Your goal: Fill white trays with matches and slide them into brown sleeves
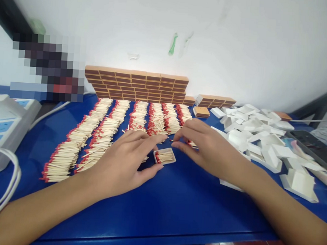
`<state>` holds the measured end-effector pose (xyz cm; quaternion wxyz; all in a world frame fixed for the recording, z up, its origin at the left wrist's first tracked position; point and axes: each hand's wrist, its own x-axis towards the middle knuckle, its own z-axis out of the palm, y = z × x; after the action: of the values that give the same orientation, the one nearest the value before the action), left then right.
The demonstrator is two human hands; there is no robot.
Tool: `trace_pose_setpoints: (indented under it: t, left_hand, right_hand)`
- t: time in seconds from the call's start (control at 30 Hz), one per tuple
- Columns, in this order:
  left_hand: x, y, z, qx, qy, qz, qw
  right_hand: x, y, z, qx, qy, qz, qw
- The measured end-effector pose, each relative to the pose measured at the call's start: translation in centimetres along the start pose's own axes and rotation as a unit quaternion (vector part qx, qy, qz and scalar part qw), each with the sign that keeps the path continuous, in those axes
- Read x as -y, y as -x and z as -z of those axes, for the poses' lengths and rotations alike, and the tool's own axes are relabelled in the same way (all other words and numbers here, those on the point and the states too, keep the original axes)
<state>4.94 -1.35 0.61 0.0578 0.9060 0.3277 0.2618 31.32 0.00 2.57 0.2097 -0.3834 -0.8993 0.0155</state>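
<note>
Head view: matchbox tray (174,158) between the hands — skid and spill risk.

Tray lies on the blue table (197,209), holding matchsticks (165,157), red heads to the left. Left hand (128,161): thumb and fingers spread around the tray's left end — firm grip or light bracing, cannot tell. Right hand (203,145): thumb and forefinger pinching what looks like a single matchstick (171,140), near the tray's far right corner. Judged risks: tray is probably light, so a knuckle catching its low rim could skid or tip it; a loose pinch could drop the stick or turn it crosswise. Left forearm (64,201) is just beside the rows of loose matchsticks (64,151); a sideways sweep could scatter them.
</note>
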Motion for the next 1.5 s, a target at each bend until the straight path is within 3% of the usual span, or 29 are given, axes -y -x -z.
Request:
trace_pose_setpoints:
  t: [0.13,0.27,0.67,1.5]
  left_hand:
    - [0.0,0.0,0.0,-0.002,-0.003,0.0,1.0]
    - [0.0,0.0,0.0,-0.004,-0.002,-0.006,1.0]
    - [-0.1,0.0,0.1,-0.009,0.001,-0.02,1.0]
    - [0.4,-0.1,0.2,0.006,0.009,0.006,1.0]
  right_hand:
    - [-2.2,0.1,0.0,0.027,0.039,-0.037,0.998]
    - [-2.5,-0.1,-0.4,0.066,0.023,-0.046,0.996]
    - [-3.0,-0.4,-1.3,0.019,-0.004,-0.032,0.999]
    - [-3.0,-0.3,-1.1,0.031,-0.039,-0.029,0.998]
